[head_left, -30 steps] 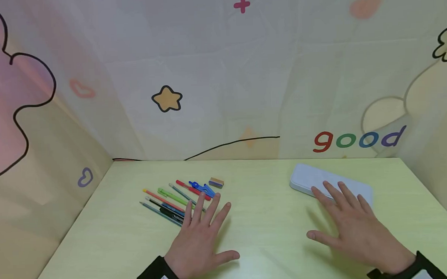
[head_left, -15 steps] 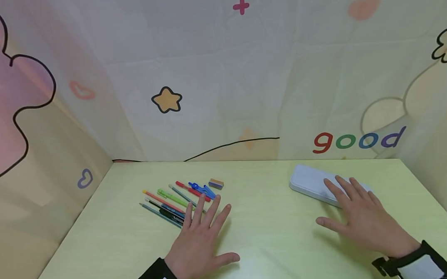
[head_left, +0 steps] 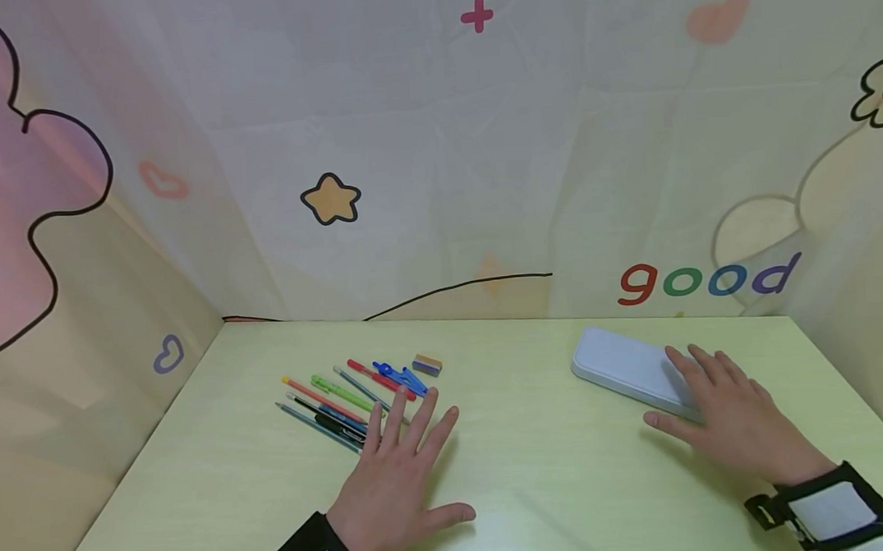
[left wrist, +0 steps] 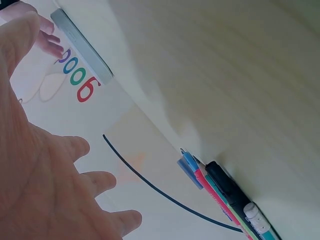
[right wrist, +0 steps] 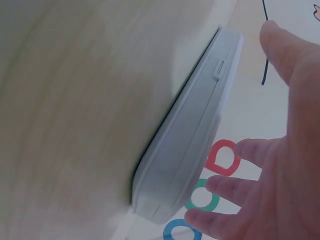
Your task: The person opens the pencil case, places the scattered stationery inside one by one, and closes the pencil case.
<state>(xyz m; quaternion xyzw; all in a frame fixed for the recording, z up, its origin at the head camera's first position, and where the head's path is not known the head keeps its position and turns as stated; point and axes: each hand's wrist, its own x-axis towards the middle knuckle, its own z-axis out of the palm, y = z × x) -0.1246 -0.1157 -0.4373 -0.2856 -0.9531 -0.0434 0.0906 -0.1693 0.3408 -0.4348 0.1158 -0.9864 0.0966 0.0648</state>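
Observation:
A pale blue pencil case [head_left: 623,366] lies closed on the table at the right, its side latch [right wrist: 218,69] visible in the right wrist view. My right hand [head_left: 740,423] hovers over the case's right end, fingers spread and straight. Toward the left, my left hand [head_left: 395,483] is held palm down with fingers apart, its fingertips overlapping the near ends of a spread of stationery. That spread includes an orange pencil [head_left: 321,396], a light green pen [head_left: 340,391], a red pen [head_left: 372,375], a black pen [left wrist: 227,187] and a blue compass [head_left: 401,376]. Neither hand holds anything.
Behind the compass sits a small eraser [head_left: 426,364]. The pale wood table [head_left: 537,436] meets a printed cloth backdrop [head_left: 437,185] along its far edge, and cloth also rises at both sides.
My right hand has shifted right and slightly away from me, uncovering more of the pencil case. The left hand and the stationery stay almost in place.

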